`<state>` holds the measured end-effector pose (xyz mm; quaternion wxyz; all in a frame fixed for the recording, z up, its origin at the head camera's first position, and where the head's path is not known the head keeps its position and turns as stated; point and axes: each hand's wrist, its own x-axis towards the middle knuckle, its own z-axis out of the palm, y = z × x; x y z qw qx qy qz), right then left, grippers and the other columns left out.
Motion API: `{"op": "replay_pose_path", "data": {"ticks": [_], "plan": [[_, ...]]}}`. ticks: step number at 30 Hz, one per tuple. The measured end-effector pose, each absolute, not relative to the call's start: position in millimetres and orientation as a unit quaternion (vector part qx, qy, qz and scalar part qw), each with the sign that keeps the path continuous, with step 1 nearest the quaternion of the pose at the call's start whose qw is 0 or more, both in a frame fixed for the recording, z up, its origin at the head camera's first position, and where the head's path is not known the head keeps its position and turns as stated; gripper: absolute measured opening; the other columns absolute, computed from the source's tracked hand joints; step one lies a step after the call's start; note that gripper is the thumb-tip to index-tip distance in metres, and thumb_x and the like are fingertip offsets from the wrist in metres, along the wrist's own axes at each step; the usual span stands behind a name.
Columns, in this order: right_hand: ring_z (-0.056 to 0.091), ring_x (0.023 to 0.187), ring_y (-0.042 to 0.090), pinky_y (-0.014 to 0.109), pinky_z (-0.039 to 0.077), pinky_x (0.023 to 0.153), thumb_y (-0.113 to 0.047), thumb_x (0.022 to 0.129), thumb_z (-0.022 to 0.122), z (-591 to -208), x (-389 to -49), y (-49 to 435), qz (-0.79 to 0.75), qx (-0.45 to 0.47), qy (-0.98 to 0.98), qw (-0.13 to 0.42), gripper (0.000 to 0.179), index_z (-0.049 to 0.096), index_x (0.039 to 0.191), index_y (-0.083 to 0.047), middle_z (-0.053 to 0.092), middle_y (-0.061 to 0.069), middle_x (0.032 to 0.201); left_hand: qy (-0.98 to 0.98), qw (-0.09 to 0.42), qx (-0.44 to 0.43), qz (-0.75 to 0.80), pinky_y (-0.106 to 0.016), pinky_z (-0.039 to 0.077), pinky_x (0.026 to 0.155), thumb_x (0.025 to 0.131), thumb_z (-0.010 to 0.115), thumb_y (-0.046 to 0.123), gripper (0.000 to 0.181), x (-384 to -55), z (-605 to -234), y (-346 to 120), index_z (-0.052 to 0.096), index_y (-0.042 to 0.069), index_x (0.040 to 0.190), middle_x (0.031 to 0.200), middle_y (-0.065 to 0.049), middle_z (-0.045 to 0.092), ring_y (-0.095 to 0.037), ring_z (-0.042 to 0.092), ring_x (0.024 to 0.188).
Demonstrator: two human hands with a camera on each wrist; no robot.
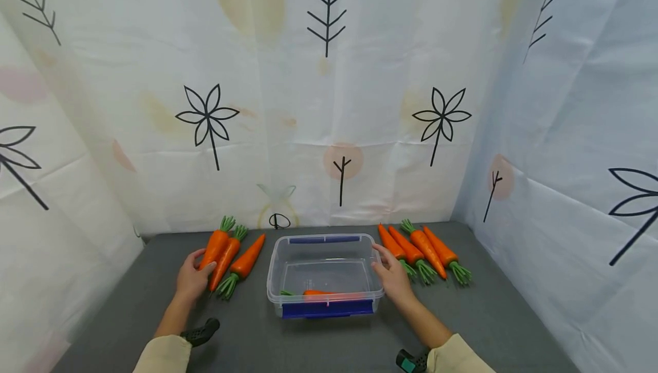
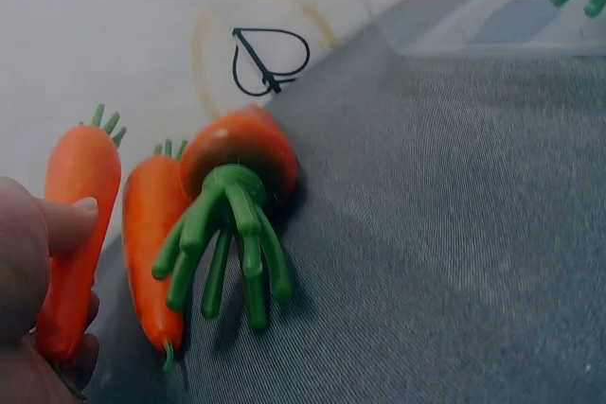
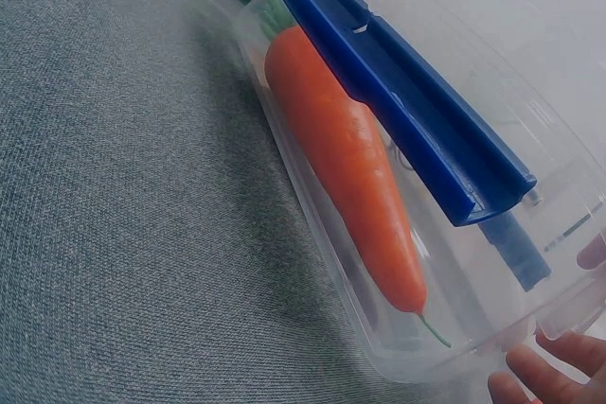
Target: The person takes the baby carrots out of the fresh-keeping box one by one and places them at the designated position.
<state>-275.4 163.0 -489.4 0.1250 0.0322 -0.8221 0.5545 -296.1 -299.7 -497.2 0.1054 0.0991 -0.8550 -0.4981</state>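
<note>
My left hand [image 1: 193,277] grips the leftmost orange carrot [image 2: 83,177], thumb on its near side. Two more carrots lie just to its right: a slim one [image 2: 151,243] and one with its green stems [image 2: 227,234] toward me. In the middle stands a clear plastic container [image 1: 275,264] with blue clips, without a lid on top. One carrot [image 3: 341,158] lies inside along its front wall. My right hand [image 1: 394,277] holds the container's right side by the rim; in the right wrist view its fingertips [image 3: 544,371] show at the wall.
Several carrots [image 1: 422,247] lie in a group at the right, close behind my right hand. The grey tabletop [image 1: 319,347] ends at a patterned fabric backdrop [image 1: 308,179], with fabric at both sides too. A blue clip [image 3: 407,92] hangs at the container's front.
</note>
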Motion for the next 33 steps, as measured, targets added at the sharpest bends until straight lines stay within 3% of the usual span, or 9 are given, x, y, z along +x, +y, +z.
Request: {"op": "replay_pose_path", "data": {"ticks": [7, 21, 28, 33], "plan": [[0.064, 0.094, 0.034, 0.048, 0.052, 0.078, -0.005, 0.095, 0.057, -488.7, -274.1, 162.1, 0.559, 0.03, -0.82, 0.121, 0.042, 0.055, 0.137, -0.009, 0.062, 0.021, 0.109, -0.852, 0.118, 0.165, -0.483, -0.051, 0.043, 0.079, 0.098, 0.056, 0.011, 0.056, -297.2, -504.2, -300.2, 0.031, -0.006, 0.144, 0.121, -0.033, 0.045, -0.044, 0.049, 0.104], [0.063, 0.094, 0.037, 0.048, 0.053, 0.078, -0.005, 0.096, 0.056, -488.5, -273.8, 162.5, 0.569, 0.028, -0.814, 0.115, 0.043, 0.053, 0.138, -0.01, 0.062, 0.019, 0.108, -0.874, 0.112, 0.176, -0.439, -0.055, 0.041, 0.084, 0.094, 0.06, 0.009, 0.055, -299.6, -506.3, -301.8, 0.035, -0.008, 0.14, 0.122, -0.036, 0.047, -0.047, 0.049, 0.108], [0.063, 0.092, 0.035, 0.047, 0.052, 0.078, -0.006, 0.095, 0.057, -489.1, -274.6, 162.4, 0.56, 0.029, -0.819, 0.121, 0.043, 0.054, 0.138, -0.009, 0.062, 0.017, 0.105, -0.889, 0.095, 0.189, -0.406, -0.064, 0.025, 0.091, 0.093, 0.063, 0.016, 0.056, -299.1, -500.2, -301.7, 0.039, -0.003, 0.14, 0.126, -0.033, 0.049, -0.052, 0.036, 0.113], [0.063, 0.097, 0.036, 0.05, 0.051, 0.081, -0.005, 0.095, 0.057, -489.1, -274.4, 163.4, 0.558, 0.038, -0.819, 0.128, 0.043, 0.054, 0.138, -0.008, 0.062, 0.022, 0.11, -0.899, 0.097, 0.194, -0.381, -0.068, 0.023, 0.089, 0.093, 0.062, 0.018, 0.056, -299.8, -489.2, -298.8, 0.04, 0.002, 0.141, 0.13, -0.03, 0.045, -0.054, 0.033, 0.115]]}}
